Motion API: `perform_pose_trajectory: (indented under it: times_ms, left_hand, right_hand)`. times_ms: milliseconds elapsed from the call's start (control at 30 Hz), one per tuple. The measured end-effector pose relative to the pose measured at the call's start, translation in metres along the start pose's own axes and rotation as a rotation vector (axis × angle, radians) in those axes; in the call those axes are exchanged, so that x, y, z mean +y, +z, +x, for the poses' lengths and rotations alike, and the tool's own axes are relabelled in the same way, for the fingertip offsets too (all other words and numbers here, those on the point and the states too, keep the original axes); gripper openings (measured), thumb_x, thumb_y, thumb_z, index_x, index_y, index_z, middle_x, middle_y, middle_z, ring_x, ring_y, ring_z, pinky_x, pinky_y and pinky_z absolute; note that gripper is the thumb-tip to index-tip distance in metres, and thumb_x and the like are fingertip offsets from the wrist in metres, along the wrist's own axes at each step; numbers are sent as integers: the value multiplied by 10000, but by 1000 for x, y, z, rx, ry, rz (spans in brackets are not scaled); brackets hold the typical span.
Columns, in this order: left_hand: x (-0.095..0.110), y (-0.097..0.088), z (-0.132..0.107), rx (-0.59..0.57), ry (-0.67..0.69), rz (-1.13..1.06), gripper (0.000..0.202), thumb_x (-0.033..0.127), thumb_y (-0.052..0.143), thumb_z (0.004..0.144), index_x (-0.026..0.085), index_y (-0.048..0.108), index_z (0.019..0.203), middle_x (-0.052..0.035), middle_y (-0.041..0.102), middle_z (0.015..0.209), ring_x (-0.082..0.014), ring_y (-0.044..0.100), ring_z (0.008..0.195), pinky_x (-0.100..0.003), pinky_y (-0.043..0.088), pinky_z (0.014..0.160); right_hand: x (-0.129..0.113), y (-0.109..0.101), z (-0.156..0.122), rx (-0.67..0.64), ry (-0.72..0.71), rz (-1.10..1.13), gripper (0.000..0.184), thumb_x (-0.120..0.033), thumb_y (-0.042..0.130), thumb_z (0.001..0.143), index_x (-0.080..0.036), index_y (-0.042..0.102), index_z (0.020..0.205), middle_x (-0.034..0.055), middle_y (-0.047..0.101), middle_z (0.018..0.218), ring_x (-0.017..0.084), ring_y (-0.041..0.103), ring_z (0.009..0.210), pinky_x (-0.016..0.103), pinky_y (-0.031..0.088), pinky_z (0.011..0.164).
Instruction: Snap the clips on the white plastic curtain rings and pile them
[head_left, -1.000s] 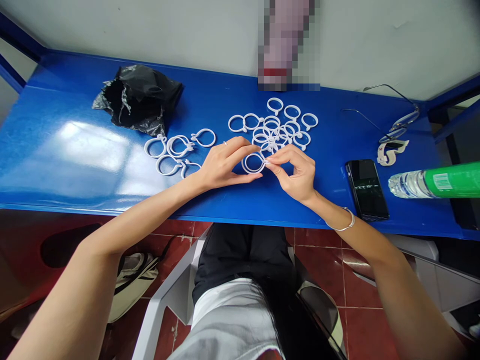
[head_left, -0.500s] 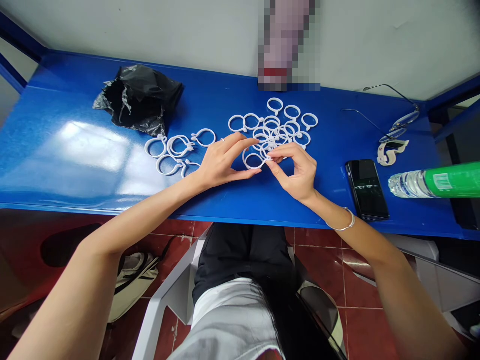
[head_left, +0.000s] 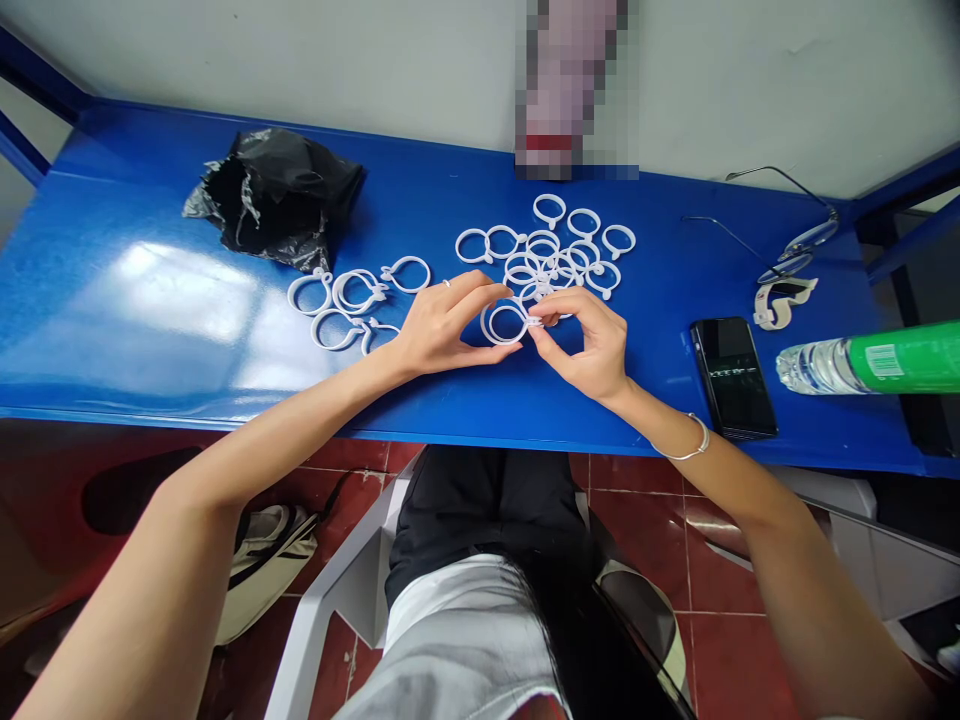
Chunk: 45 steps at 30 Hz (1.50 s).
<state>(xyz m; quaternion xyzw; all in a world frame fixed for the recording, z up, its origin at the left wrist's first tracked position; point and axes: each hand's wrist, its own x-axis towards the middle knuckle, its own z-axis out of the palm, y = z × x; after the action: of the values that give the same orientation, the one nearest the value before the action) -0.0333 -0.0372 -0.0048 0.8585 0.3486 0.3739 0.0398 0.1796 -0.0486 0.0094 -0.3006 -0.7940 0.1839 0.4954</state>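
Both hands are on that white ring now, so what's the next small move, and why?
Probably press the clasp shut: the left hand steadies the white plastic ring while the right hand pinches its clasp end, and finished-looking rings lie left.

Both forearms were extended forward from the lower corners of the view and converged toward the centre. The left hand (head_left: pixel 442 330) lay palm inward, with its fingers (head_left: pixel 472 292) curled toward the right and its thumb stretched beneath them, so that its grip was formed at the fingertips. The right hand (head_left: pixel 592 345) faced it, wrist bent, with thumb and forefinger pinched together at the point nearest the left grip. The two grips stood just beside each other, and the remaining right fingers were folded loosely behind.
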Motion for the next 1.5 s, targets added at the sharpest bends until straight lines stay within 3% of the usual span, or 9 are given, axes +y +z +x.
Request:
perform_pose_trajectory:
  times_ms: [233, 533, 1000, 1500]
  left_hand:
    - [-3, 0, -3, -13, 21, -12, 519, 599, 618, 853, 180, 577, 1156, -57, 650, 907, -163, 620, 768, -277, 488, 685]
    - [0, -1, -1, -17, -6, 10, 513, 626, 595, 845, 176, 592, 1091, -52, 645, 845, -151, 611, 695, -265, 472, 609]
    - [1, -1, 1, 49, 63, 34, 429, 556, 623, 850, 172, 600, 1038, -35, 647, 806, -125, 592, 644, -237, 436, 557]
    - [0, -1, -1, 16, 46, 63, 458, 587, 589, 861, 172, 613, 1053, -48, 663, 832, -139, 610, 679, -242, 424, 564]
  right_hand:
    - [1, 0, 0, -17, 25, 10, 77, -226, 618, 900, -224, 661, 964, 12, 697, 865, 160, 646, 751, 336, 569, 688]
    - [1, 0, 0, -44, 46, -34, 83, -238, 607, 885, -231, 662, 947, 20, 705, 861, 166, 644, 734, 341, 573, 664]
    - [0, -1, 0, -59, 52, -21, 67, -237, 601, 895, -219, 664, 911, 19, 706, 857, 159, 652, 736, 332, 572, 649]
    - [2, -1, 0, -64, 35, -1, 56, -219, 605, 881, -219, 653, 909, 19, 700, 854, 160, 645, 725, 334, 573, 662]
